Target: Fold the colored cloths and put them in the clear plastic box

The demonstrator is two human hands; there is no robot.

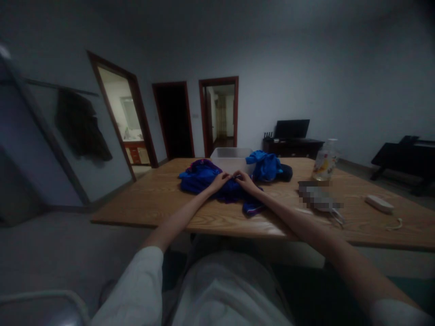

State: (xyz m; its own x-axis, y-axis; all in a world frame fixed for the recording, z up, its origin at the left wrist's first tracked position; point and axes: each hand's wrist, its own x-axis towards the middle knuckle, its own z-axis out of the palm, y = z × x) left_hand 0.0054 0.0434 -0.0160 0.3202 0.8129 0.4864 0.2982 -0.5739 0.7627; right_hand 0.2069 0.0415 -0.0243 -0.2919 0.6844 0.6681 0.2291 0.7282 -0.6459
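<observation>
A dark blue garment (200, 180) with purple-red trim lies bunched on the wooden table (146, 199). My left hand (220, 179) has its fingers pinched together on the garment's upper part. Close beside it, my right hand (245, 179) also pinches the cloth, and the two hands nearly meet. Part of the garment, with a pale stripe, spreads out under my right wrist. What exactly lies between the fingertips is too small to make out. Just behind the hands stands a translucent plastic bin (233, 156).
A lighter blue cloth (267, 165) is heaped by the bin, with a dark bundle (286, 172) beside it. To the right are a clear patterned jug (325, 162), a blurred-out grey item (316, 197), a white oblong case (379, 203) and a small pale curved piece (396, 224).
</observation>
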